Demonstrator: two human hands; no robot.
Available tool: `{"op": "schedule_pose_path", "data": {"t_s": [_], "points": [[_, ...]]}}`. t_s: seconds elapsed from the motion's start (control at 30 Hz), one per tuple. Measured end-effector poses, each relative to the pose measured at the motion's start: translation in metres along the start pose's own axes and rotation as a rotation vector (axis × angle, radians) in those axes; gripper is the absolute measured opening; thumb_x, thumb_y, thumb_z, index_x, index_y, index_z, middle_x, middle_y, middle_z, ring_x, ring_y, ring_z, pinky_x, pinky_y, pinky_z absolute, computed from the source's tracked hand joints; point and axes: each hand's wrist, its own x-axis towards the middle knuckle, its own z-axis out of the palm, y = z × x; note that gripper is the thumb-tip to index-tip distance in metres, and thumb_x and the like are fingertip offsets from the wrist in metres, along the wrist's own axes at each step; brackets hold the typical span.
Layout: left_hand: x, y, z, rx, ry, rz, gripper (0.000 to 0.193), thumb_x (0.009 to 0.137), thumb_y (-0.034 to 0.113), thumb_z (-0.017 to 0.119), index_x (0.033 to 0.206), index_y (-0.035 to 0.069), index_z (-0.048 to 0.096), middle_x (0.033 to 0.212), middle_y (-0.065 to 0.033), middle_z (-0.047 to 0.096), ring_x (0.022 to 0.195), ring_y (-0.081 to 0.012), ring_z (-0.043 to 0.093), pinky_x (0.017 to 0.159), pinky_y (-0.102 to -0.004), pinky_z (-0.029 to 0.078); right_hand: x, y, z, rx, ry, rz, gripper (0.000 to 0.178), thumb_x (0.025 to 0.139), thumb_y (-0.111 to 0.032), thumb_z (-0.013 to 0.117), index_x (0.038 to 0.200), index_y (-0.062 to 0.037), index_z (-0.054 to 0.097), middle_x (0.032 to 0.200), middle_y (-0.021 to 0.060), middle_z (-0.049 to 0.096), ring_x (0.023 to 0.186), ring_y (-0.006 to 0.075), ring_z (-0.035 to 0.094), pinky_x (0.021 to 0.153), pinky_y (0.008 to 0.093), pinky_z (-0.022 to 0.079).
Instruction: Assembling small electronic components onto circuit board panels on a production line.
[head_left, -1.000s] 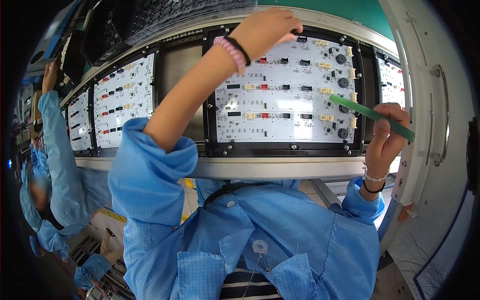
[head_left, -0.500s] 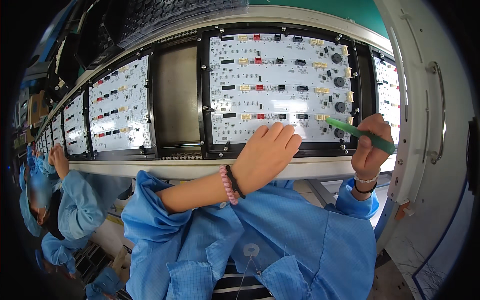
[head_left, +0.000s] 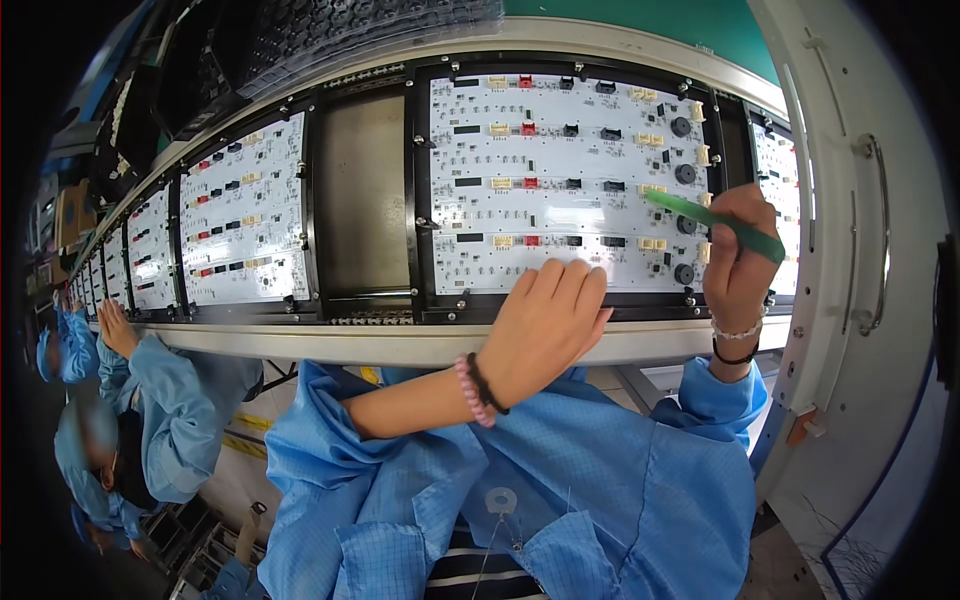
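Two bare hands in view. Nearest, L hand (head_left: 548, 325): palm down, fingers side by side & slightly bent, over the front edge of the surface (head_left: 440, 345); can't tell if it's touching or has anything under it. A sec. ago it's stretched over the far rows; now it's back at the front, so most of the board lies uncovered.

R hand (head_left: 738, 270) pinches a green stick (head_left: 690, 208) btwn thumb & fingers, tip pointing L. Half a sec. ago the tip is at the front row; now it's one row farther, by a cream connector (head_left: 658, 189), contact unclear. For the work, I'd say attn. moves to that row.

The white board (head_left: 560, 215) lies flat in its black frame (head_left: 421, 260), 4 rows of parts, incl. red connectors (head_left: 531, 183) & round black parts (head_left: 681, 127). Farther L: a similar panel (head_left: 240, 210), then a co-worker's hand (head_left: 118, 330). Behind the surface: black trays (head_left: 370, 40).
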Motion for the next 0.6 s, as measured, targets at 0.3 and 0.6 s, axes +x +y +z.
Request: {"op": "schedule_pose_path", "data": {"t_s": [0.3, 0.6], "points": [[-0.042, -0.031, -0.027, -0.192, -0.006, 0.199, 0.030, 0.079, 0.010, 0.073, 0.108, 0.006, 0.067, 0.091, -0.0059, 0.061, 0.081, -0.0221, 0.058, 0.071, -0.0333, 0.048, 0.004, -0.008, 0.008, 0.024, 0.000, 0.014, 0.017, 0.095, -0.017, 0.063, 0.091, -0.0015, 0.058, 0.076, 0.0104, 0.059, 0.059, 0.0205, 0.058, 0.054, 0.0286, 0.043], [-0.060, -0.045, -0.021, -0.254, 0.059, 0.209, 0.027, 0.077, 0.007, 0.074, 0.103, 0.008, 0.068, 0.080, -0.0018, 0.059, 0.067, -0.0171, 0.059, 0.057, -0.0272, 0.049, 0.026, -0.015, 0.021, 0.020, -0.002, 0.104, 0.021, 0.094, -0.022, 0.068, 0.094, -0.0032, 0.059, 0.083, 0.0092, 0.062, 0.065, 0.0200, 0.062, 0.057, 0.0284, 0.045]]}}
